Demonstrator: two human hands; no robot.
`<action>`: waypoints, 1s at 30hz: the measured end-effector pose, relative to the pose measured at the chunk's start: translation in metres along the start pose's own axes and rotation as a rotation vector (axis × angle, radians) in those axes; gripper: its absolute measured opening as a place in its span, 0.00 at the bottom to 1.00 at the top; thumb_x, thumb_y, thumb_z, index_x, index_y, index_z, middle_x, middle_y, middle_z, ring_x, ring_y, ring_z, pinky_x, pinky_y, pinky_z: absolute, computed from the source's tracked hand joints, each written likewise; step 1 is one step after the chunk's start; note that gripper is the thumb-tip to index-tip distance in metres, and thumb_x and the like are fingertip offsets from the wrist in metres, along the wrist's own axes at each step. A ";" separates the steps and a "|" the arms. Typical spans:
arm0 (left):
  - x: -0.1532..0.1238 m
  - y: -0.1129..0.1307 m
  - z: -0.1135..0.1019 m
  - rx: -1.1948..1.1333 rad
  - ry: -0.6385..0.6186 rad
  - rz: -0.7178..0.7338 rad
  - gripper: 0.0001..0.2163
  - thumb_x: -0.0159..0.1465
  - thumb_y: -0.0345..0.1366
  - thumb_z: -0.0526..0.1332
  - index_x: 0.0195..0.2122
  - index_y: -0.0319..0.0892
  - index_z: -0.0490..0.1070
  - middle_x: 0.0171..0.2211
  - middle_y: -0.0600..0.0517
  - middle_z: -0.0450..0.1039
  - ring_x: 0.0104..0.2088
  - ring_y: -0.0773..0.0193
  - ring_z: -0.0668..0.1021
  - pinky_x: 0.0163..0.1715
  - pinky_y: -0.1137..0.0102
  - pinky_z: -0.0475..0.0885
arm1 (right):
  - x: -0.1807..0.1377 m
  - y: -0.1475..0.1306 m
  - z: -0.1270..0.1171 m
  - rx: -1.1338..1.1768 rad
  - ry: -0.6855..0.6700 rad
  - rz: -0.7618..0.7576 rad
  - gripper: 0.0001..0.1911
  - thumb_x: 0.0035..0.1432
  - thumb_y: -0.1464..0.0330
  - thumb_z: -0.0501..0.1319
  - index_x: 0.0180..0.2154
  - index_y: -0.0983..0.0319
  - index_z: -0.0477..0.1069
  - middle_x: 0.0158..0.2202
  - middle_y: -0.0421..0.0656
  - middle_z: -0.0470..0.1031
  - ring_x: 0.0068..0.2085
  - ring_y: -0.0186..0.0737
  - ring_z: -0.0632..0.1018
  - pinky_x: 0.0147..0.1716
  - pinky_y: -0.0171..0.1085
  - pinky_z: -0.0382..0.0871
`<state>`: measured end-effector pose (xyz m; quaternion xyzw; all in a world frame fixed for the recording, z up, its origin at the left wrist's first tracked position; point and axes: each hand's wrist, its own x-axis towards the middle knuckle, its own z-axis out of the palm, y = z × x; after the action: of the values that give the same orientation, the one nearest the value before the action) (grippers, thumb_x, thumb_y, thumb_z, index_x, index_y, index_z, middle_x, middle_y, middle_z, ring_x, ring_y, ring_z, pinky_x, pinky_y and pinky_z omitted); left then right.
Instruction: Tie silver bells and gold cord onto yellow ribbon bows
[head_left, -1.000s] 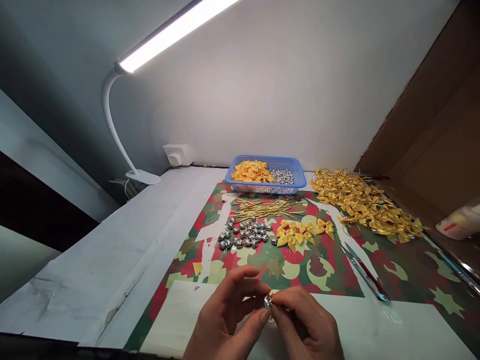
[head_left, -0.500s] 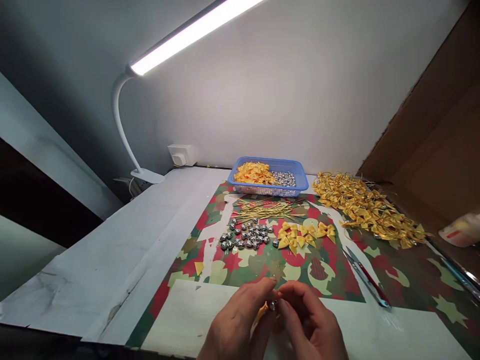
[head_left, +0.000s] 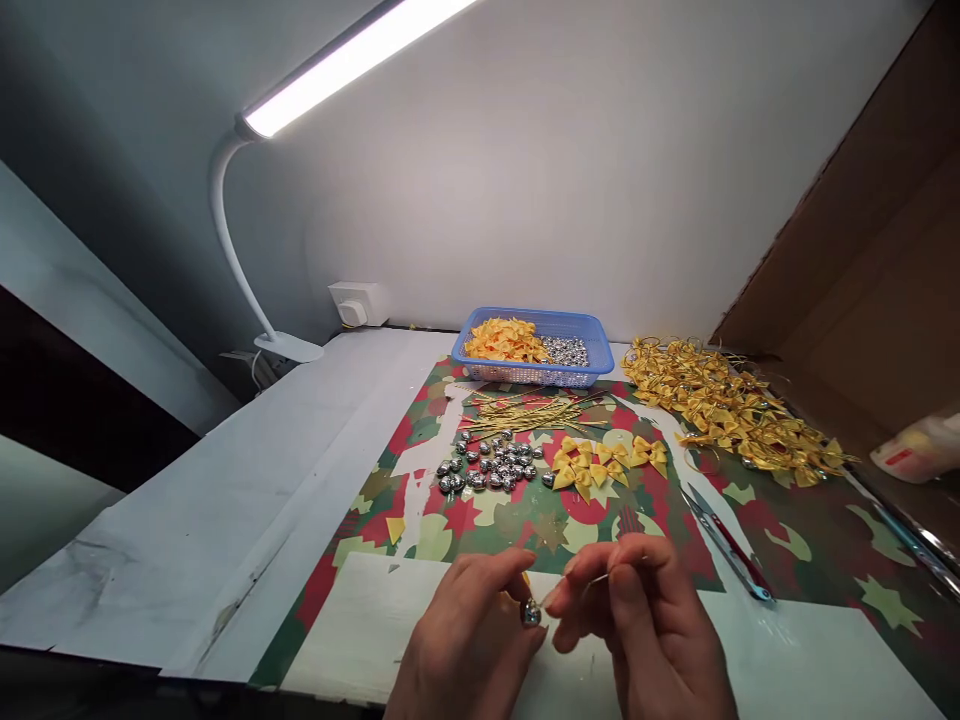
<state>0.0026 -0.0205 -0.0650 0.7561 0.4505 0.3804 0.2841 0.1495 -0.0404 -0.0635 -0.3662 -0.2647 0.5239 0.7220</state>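
My left hand (head_left: 469, 630) is closed around a small silver bell (head_left: 531, 612), which shows at its fingertips. A sliver of yellow ribbon peeks out just above the bell; the rest of it is hidden by the fingers. Close by on the right, my right hand (head_left: 645, 620) pinches a thin strand (head_left: 598, 579) between thumb and forefinger, its other fingers curled. Beyond the hands lie loose silver bells (head_left: 499, 465), yellow ribbon bows (head_left: 592, 465) and a bundle of gold cords (head_left: 532, 410).
A blue basket (head_left: 600, 350) at the back holds yellow bows and small silver bells. Finished-looking yellow bows with cords (head_left: 727, 410) are heaped at the right. Tweezers or snips with red and teal handles (head_left: 731, 550) lie right of my hands. A lamp (head_left: 289, 347) stands at left.
My hands have drawn apart: the right has shifted right, and the bell is now plainly visible at the left fingertips. The view has tilted slightly.
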 end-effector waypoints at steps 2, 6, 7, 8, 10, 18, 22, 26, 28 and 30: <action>0.000 -0.003 0.004 -0.014 0.018 -0.018 0.21 0.62 0.23 0.60 0.53 0.53 0.69 0.38 0.56 0.75 0.38 0.63 0.81 0.39 0.71 0.75 | 0.003 -0.001 0.001 0.017 -0.039 -0.012 0.11 0.66 0.55 0.63 0.36 0.54 0.72 0.31 0.33 0.78 0.26 0.28 0.79 0.29 0.29 0.74; -0.001 -0.007 0.006 -0.008 0.022 -0.027 0.23 0.62 0.22 0.61 0.53 0.54 0.70 0.37 0.57 0.77 0.39 0.63 0.80 0.40 0.72 0.75 | 0.005 -0.004 0.000 -0.020 -0.016 -0.076 0.12 0.67 0.55 0.61 0.35 0.56 0.70 0.29 0.33 0.76 0.24 0.25 0.76 0.28 0.27 0.71; -0.001 -0.007 0.006 -0.008 0.019 -0.030 0.23 0.62 0.22 0.61 0.53 0.54 0.70 0.38 0.57 0.77 0.39 0.63 0.80 0.40 0.72 0.75 | 0.005 -0.004 -0.001 -0.027 0.004 -0.075 0.13 0.67 0.55 0.62 0.35 0.56 0.70 0.29 0.33 0.76 0.25 0.25 0.77 0.27 0.26 0.70; -0.001 -0.007 0.005 -0.005 0.008 -0.032 0.23 0.62 0.21 0.61 0.53 0.54 0.69 0.37 0.57 0.77 0.38 0.63 0.80 0.40 0.72 0.75 | 0.005 -0.005 -0.002 -0.031 0.023 -0.067 0.13 0.67 0.55 0.62 0.35 0.56 0.69 0.29 0.33 0.75 0.26 0.26 0.77 0.25 0.25 0.68; -0.002 -0.008 0.003 0.011 -0.018 -0.032 0.24 0.61 0.21 0.62 0.54 0.55 0.69 0.39 0.57 0.78 0.39 0.62 0.81 0.41 0.71 0.76 | 0.005 -0.004 -0.003 -0.027 0.049 -0.041 0.13 0.65 0.55 0.63 0.36 0.56 0.69 0.28 0.33 0.74 0.27 0.28 0.77 0.25 0.26 0.67; -0.001 -0.015 -0.007 -0.011 -0.172 -0.152 0.31 0.54 0.27 0.71 0.59 0.54 0.70 0.63 0.49 0.68 0.63 0.48 0.71 0.60 0.62 0.70 | 0.007 -0.005 -0.004 -0.067 0.042 0.033 0.14 0.65 0.54 0.64 0.34 0.57 0.69 0.26 0.34 0.72 0.25 0.26 0.74 0.26 0.25 0.65; 0.023 -0.001 -0.019 -0.093 -0.345 -0.286 0.23 0.63 0.34 0.67 0.59 0.51 0.72 0.61 0.48 0.73 0.61 0.49 0.72 0.62 0.57 0.66 | 0.008 -0.010 -0.001 0.012 0.036 0.055 0.13 0.63 0.55 0.66 0.36 0.56 0.70 0.25 0.33 0.71 0.24 0.27 0.73 0.24 0.26 0.64; 0.039 0.009 -0.023 -0.311 -0.521 -0.392 0.28 0.58 0.39 0.72 0.60 0.52 0.71 0.50 0.49 0.80 0.50 0.50 0.79 0.51 0.60 0.73 | 0.010 -0.018 0.003 0.062 0.027 0.019 0.11 0.65 0.58 0.64 0.35 0.57 0.70 0.24 0.33 0.70 0.22 0.26 0.73 0.25 0.27 0.64; 0.037 0.009 -0.018 -0.506 -0.543 -0.410 0.25 0.58 0.37 0.72 0.58 0.50 0.73 0.42 0.51 0.81 0.42 0.54 0.82 0.42 0.64 0.76 | 0.010 -0.023 0.006 0.085 0.022 0.006 0.10 0.67 0.59 0.62 0.35 0.57 0.70 0.24 0.33 0.70 0.22 0.27 0.73 0.26 0.28 0.65; 0.033 0.007 -0.011 -0.675 -0.477 -0.415 0.18 0.60 0.34 0.69 0.53 0.48 0.76 0.37 0.52 0.81 0.38 0.58 0.81 0.38 0.68 0.75 | 0.010 -0.027 0.009 0.120 0.009 0.008 0.10 0.69 0.60 0.60 0.35 0.57 0.70 0.24 0.33 0.70 0.21 0.27 0.72 0.26 0.29 0.66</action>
<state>0.0071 0.0068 -0.0429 0.5816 0.3655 0.2562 0.6801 0.1610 -0.0334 -0.0361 -0.3256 -0.2278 0.5400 0.7420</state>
